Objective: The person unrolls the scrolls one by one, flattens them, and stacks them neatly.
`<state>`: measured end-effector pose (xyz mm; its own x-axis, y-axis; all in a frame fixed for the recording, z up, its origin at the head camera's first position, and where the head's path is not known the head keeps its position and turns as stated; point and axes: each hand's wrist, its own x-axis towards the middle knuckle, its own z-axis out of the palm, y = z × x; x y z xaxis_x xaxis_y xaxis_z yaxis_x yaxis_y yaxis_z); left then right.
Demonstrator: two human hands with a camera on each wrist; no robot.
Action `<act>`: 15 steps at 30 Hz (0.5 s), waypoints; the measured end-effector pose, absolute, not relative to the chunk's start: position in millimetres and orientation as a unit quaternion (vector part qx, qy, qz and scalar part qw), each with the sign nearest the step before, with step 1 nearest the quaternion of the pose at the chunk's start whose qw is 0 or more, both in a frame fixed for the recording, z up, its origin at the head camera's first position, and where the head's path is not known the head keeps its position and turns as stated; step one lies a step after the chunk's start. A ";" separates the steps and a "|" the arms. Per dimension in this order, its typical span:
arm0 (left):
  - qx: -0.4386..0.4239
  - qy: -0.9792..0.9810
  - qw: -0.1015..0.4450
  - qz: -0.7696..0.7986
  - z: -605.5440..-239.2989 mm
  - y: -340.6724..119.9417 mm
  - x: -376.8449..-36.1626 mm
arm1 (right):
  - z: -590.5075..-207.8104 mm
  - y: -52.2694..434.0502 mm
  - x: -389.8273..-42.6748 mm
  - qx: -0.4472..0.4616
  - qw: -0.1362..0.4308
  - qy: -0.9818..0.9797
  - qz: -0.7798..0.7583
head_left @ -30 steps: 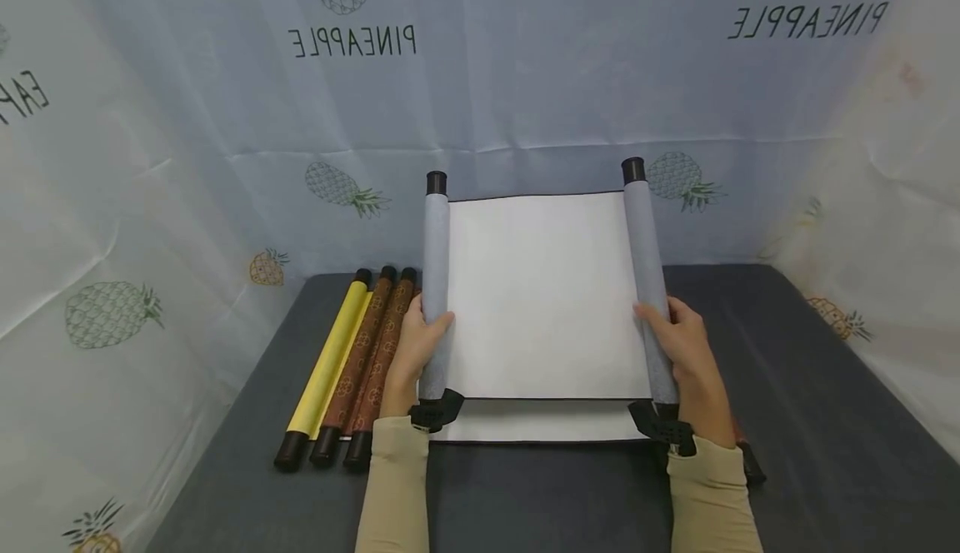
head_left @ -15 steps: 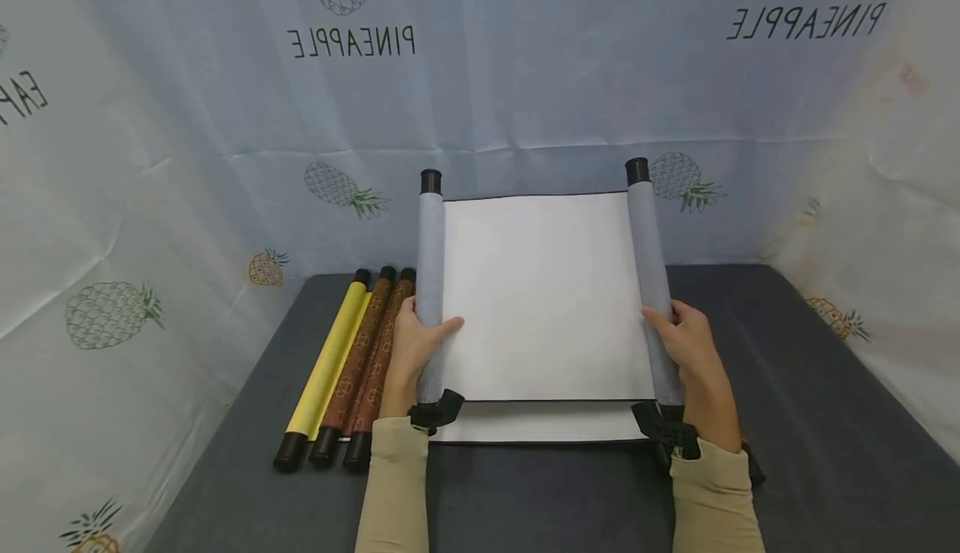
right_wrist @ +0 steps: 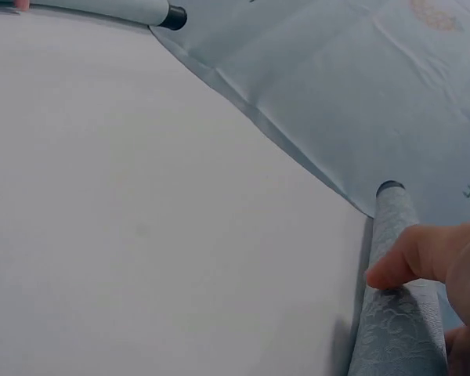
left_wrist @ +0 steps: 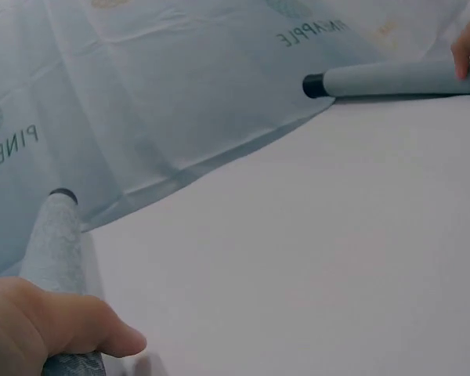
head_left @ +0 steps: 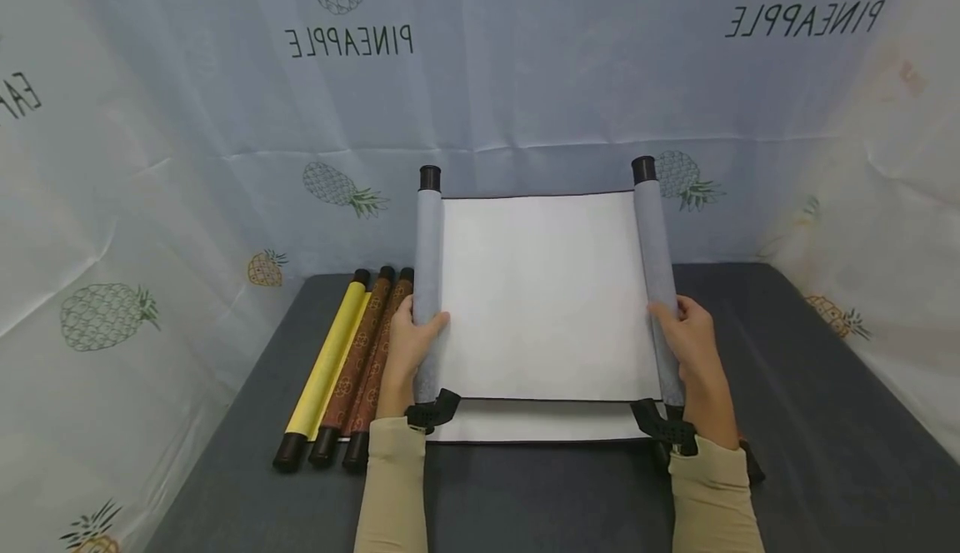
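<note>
A blank white scroll (head_left: 547, 303) is held up in front of me, partly unrolled between two grey-blue patterned rolls with black end caps. My left hand (head_left: 405, 349) grips the left roll (head_left: 428, 245), with its thumb reaching over the front edge. Around the right roll (head_left: 654, 245) my right hand (head_left: 692, 345) is curled, its thumb lying on the patterned backing (right_wrist: 399, 329) in the right wrist view. Both rolls stand nearly upright, their tops leaning away. Most of the fingers are hidden behind the rolls.
Another white sheet (head_left: 547, 422) lies on the dark table (head_left: 540, 495) behind the raised scroll. To the left lie a yellow scroll (head_left: 326, 361) and brown patterned scroll rolls (head_left: 360, 361) with black caps. A pineapple-print cloth (head_left: 525, 78) hangs behind and at the sides.
The two rolls have moved slightly apart, the right one to the right and the left one a little to the left, so more white paper shows. Both hands keep their grip.
</note>
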<state>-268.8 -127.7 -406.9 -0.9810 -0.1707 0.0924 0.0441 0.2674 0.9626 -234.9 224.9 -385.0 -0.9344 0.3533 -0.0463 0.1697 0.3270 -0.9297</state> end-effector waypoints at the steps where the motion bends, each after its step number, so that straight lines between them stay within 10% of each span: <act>1: 0.039 -0.791 0.090 -0.604 -407.0 -127.9 -268.7 | -385.2 225.1 -234.8 -0.161 0.084 -0.811 0.556; 15: 0.042 -0.807 0.076 -0.584 -408.3 -131.3 -269.6 | -389.7 231.7 -234.4 -0.174 0.075 -0.818 0.543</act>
<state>-269.6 -131.3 -408.3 -0.9849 -0.1561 0.0742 0.0217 0.3142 0.9491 -234.4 231.7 -389.7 -0.9284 0.3657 -0.0656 0.2027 0.3505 -0.9143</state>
